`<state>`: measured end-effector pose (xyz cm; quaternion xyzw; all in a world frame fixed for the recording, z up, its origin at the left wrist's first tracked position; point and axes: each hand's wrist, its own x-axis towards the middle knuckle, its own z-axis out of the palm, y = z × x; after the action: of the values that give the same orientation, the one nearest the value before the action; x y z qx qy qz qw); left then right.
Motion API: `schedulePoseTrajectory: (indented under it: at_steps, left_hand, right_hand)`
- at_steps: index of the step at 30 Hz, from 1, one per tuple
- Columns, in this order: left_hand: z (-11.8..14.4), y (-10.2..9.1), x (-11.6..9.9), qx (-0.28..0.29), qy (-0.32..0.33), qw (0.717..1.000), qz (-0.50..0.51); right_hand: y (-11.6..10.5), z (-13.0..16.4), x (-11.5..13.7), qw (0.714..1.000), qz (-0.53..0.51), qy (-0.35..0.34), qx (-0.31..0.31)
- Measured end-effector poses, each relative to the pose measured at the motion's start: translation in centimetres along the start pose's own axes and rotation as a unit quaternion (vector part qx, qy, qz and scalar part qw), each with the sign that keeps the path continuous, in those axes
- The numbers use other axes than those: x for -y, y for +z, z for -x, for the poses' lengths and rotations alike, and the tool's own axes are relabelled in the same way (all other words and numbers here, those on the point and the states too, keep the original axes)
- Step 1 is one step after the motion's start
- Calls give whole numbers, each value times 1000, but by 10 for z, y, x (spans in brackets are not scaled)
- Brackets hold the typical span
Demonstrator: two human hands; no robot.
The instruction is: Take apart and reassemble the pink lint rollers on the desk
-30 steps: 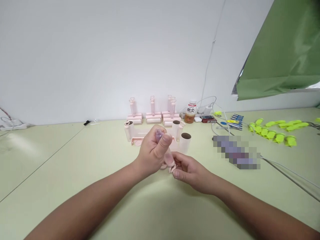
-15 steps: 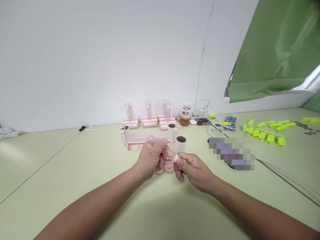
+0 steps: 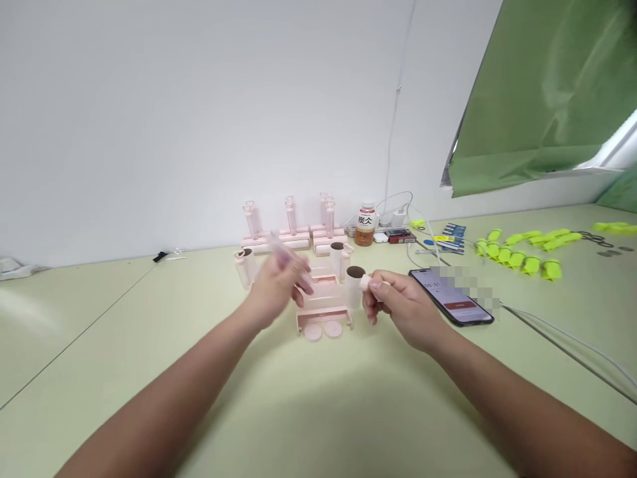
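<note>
My left hand [image 3: 276, 282] grips a translucent pink tube [image 3: 291, 262], blurred, above the pink tray [image 3: 323, 312] on the desk [image 3: 308, 411]. My right hand [image 3: 398, 305] pinches a small pink cap [image 3: 365, 283] beside the cardboard roll [image 3: 354, 285].

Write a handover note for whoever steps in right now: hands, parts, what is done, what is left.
Left hand: holds a translucent pink handle, raised and blurred.
Right hand: pinches a small pink cap, apart from the handle.
On the table: pink tray with two round discs; paper rolls beside it.
Done: assembled pink rollers stand by the wall.
Left: handle and cap not joined.
</note>
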<state>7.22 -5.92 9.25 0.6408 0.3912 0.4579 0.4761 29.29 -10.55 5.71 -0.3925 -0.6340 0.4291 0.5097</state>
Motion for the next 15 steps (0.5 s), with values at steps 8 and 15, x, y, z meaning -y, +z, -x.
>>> schedulePoseTrajectory:
  at_steps: [8, 15]
  left_hand:
    - [3, 47, 21, 79, 64, 975, -195]
    - [-11, 70, 21, 88, 112, 933, -330]
  right_hand:
    - [-21, -6, 8, 995, -35, 11, -95]
    - [-23, -7, 10, 996, 16, 83, -38]
